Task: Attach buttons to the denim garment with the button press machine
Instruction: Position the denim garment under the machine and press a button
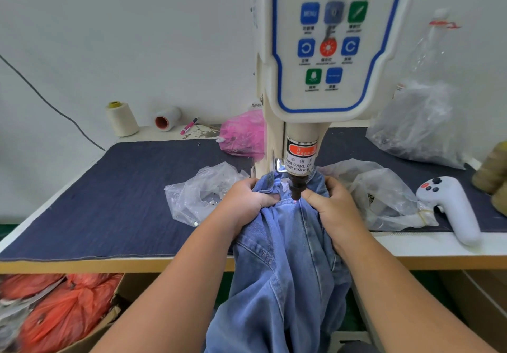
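Observation:
The blue denim garment (pixel 285 265) hangs over the table's front edge, its top bunched under the black punch (pixel 297 189) of the white button press machine (pixel 329 51). My left hand (pixel 247 202) grips the denim just left of the punch. My right hand (pixel 333 207) grips it just right of the punch, thumb close to the tip. A small red light spot shows on the cloth between my thumbs. No button is visible.
Clear plastic bags lie left (pixel 203 192) and right (pixel 384 196) of the press on the dark denim table cover (pixel 109 202). A white controller (pixel 450 204), pink bag (pixel 244 133), thread cones (pixel 122 119) and a large clear bag (pixel 419 122) sit around. Red bags (pixel 55 306) lie below.

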Available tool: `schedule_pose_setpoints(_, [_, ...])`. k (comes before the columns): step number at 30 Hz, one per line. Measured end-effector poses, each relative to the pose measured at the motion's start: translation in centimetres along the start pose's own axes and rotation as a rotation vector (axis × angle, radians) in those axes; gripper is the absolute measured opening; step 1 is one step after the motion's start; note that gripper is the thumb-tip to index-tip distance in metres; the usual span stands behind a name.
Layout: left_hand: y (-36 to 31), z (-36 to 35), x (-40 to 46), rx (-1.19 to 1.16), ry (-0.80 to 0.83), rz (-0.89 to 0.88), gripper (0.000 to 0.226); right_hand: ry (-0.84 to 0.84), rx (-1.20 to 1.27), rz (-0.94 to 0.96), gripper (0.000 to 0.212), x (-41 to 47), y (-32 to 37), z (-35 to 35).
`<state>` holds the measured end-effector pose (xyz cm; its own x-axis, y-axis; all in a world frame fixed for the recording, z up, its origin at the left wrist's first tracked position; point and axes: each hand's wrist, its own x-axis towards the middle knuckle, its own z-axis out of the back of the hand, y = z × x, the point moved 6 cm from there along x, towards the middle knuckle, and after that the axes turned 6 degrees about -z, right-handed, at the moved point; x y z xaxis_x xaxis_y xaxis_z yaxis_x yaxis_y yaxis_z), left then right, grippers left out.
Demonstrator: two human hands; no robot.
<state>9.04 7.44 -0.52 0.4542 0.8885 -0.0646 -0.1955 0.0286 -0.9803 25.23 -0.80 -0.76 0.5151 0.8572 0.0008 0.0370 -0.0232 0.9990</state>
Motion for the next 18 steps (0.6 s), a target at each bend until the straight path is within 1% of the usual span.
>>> schedule_pose_setpoints(3, [0.2, 0.0, -0.1, -0.085, 0.016, 0.027, 0.017, 0.012, 0.013, -0.007, 0.039, -0.1, -0.1, -0.2])
schedule_pose_setpoints(7, [0.3, -0.1, 0.0, -0.099, 0.021, 0.035, 0.022, 0.026, 0.026, -0.005, 0.037, 0.0, -0.3, 0.0])
schedule_pose_setpoints(11, [0.5, -0.2, 0.1, -0.105, 0.008, 0.032, 0.022, 0.035, 0.039, 0.016, 0.015, 0.3, -0.8, 0.2])
schedule_pose_setpoints(12, [0.6, -0.2, 0.1, -0.104, 0.005, 0.035, 0.023, 0.033, 0.037, 0.020, 0.013, 0.4, -0.9, 0.3])
schedule_pose_setpoints(18, [1.0, -0.3, 0.3, -0.116, 0.000, 0.040, 0.026, 0.019, 0.023, 0.026, 0.014, 0.5, -1.2, 0.5])
